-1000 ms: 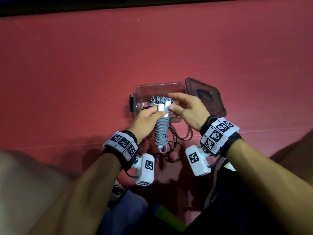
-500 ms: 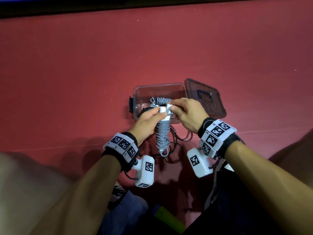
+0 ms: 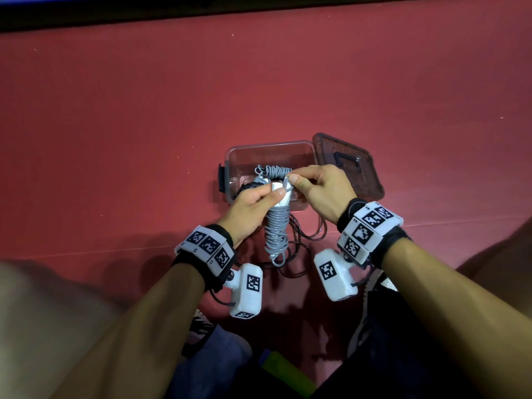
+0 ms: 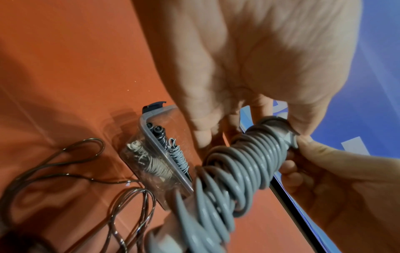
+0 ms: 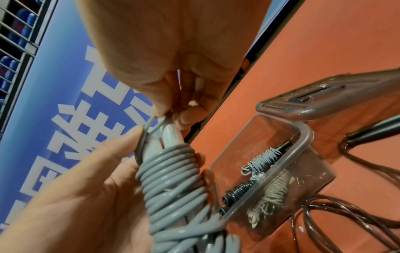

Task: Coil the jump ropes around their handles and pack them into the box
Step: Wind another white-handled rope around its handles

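Note:
A grey jump rope (image 3: pixel 277 226) (image 4: pixel 229 172) (image 5: pixel 173 174) is coiled tightly round its white handles. My left hand (image 3: pixel 253 205) grips the coiled bundle near its top, held in the air just in front of the clear plastic box (image 3: pixel 236 156) (image 5: pixel 303 137). My right hand (image 3: pixel 316 188) pinches the loose grey rope end (image 3: pixel 285 181) (image 5: pixel 151 126) at the top of the handles. Inside the box lie coiled ropes: a thin grey one (image 3: pixel 273 169) (image 5: pixel 263 160), a black one (image 5: pixel 237 191) and a pale one (image 5: pixel 270 193).
The box's lid (image 3: pixel 351 165) (image 5: pixel 324 99) lies open to the right of the box. A dark uncoiled rope (image 3: pixel 302 240) (image 4: pixel 65 162) sprawls on the red floor (image 3: pixel 259 82) under my hands. My knees and shoes fill the bottom of the head view.
My right hand has shifted from the handle tops to a pinch on the rope's loose end. The bundle has stayed in my left hand, nearly in place.

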Tool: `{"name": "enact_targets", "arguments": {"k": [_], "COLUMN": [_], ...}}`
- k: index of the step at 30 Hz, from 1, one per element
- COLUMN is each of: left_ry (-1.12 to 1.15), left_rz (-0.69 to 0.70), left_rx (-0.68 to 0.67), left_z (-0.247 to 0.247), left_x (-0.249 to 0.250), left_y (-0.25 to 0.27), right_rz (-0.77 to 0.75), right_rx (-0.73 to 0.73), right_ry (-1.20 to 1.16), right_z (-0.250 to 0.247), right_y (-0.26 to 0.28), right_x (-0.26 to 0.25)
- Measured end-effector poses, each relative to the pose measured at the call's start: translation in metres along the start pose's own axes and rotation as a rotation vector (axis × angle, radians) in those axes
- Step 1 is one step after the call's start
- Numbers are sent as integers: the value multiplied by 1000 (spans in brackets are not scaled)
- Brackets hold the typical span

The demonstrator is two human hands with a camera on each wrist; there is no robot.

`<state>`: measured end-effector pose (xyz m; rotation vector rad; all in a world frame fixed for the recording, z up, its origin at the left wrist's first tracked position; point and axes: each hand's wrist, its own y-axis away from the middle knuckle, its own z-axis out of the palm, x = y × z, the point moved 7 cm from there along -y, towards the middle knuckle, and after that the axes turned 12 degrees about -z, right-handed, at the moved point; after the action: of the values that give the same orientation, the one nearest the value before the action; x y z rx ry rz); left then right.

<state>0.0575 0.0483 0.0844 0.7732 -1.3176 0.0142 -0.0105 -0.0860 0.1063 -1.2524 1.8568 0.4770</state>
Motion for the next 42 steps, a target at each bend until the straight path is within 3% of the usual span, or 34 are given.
{"name": "enact_targets", "arguments": {"k": [10, 17, 42], "left_ry": [-33, -42, -177], "left_rz": [12, 54, 119], "left_rx": [40, 83, 94], "left_z": [-5, -9, -16], "left_x": [-1, -1, -8], "left_y": [-3, -6, -18], "right_rz": [127, 124, 184], "right_rx": [11, 73, 36], "right_ry": [-287, -293, -262], "right_z": [7, 6, 11], "right_y": [5, 6, 5], "right_x": [9, 7, -4]}}
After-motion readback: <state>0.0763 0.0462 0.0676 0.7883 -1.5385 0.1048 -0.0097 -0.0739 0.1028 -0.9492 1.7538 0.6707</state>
